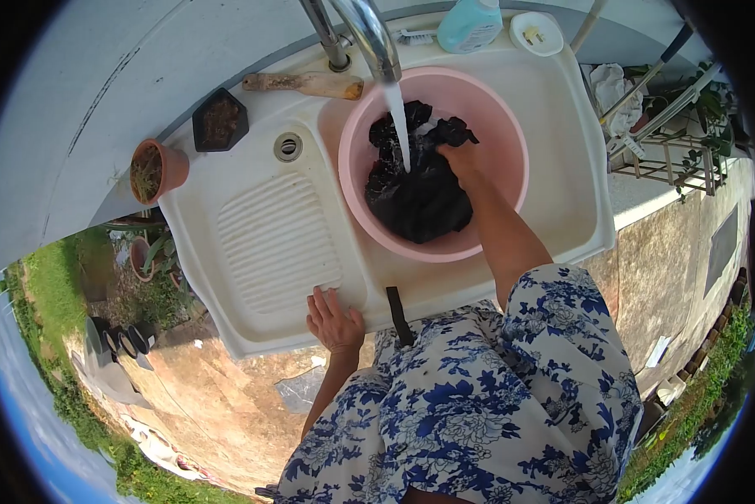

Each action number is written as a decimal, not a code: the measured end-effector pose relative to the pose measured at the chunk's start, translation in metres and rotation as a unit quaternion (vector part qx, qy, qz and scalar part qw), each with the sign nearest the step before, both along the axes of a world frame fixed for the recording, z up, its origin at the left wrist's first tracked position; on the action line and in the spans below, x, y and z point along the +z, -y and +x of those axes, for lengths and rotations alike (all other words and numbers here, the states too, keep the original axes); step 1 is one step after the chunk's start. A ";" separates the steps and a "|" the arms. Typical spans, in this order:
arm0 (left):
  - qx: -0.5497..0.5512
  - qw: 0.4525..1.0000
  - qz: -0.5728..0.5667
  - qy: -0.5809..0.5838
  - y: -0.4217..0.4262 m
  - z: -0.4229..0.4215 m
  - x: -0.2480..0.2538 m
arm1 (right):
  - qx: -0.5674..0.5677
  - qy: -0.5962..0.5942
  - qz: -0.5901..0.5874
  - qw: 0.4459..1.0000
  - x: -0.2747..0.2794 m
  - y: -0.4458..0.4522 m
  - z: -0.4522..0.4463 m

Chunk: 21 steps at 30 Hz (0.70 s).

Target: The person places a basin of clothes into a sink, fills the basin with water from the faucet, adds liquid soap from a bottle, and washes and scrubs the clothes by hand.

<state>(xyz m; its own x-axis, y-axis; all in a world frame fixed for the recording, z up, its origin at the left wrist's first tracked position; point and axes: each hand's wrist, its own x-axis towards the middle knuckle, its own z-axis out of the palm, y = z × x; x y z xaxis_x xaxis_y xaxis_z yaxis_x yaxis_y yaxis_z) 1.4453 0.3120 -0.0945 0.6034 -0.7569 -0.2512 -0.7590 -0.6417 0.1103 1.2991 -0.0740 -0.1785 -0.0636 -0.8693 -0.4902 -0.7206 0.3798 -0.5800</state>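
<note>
Head view, as I receive it from afar: a black cloth (pixel 419 206) lies inside a pink basin (pixel 506 139), toward the basin's left and middle. Its fabric is dark throughout, bunched into soft folds, smoother toward the bottom and speckled with bright water where the stream (pixel 399 126) strikes. A pale patch shows near its upper edge; I cannot tell whether this is foam or fabric. Nor can I count the pieces within the heap.

The right hand (pixel 461 160) is closed on a raised fold of the cloth. The left hand (pixel 334 319) lies palm down, fingers a little spread, on the sink (pixel 566 168) just below its ribbed washboard (pixel 277 239).

Counted around the basin, I find one running faucet (pixel 369 38), one drain (pixel 288 147), one wooden paddle (pixel 310 85), one white brush (pixel 417 38), one pale turquoise bottle (pixel 470 27) and one white soap dish (pixel 553 39). Two plant pots stand at upper left: one terracotta pot (pixel 174 171), one black pot (pixel 240 128).
</note>
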 end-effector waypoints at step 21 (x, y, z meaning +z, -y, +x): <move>-0.011 1.000 -0.005 0.011 0.001 0.000 -0.002 | 0.487 -0.180 -0.090 0.850 0.029 -0.114 0.052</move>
<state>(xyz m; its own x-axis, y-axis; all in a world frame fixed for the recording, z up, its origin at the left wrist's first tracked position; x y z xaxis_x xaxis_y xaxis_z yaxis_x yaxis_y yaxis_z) 1.4456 0.3114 -0.0968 0.5913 -0.7728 -0.2306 -0.7755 -0.6233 0.1005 1.3514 0.0401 -0.1492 0.6115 -0.6544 -0.4449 -0.7853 -0.5706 -0.2400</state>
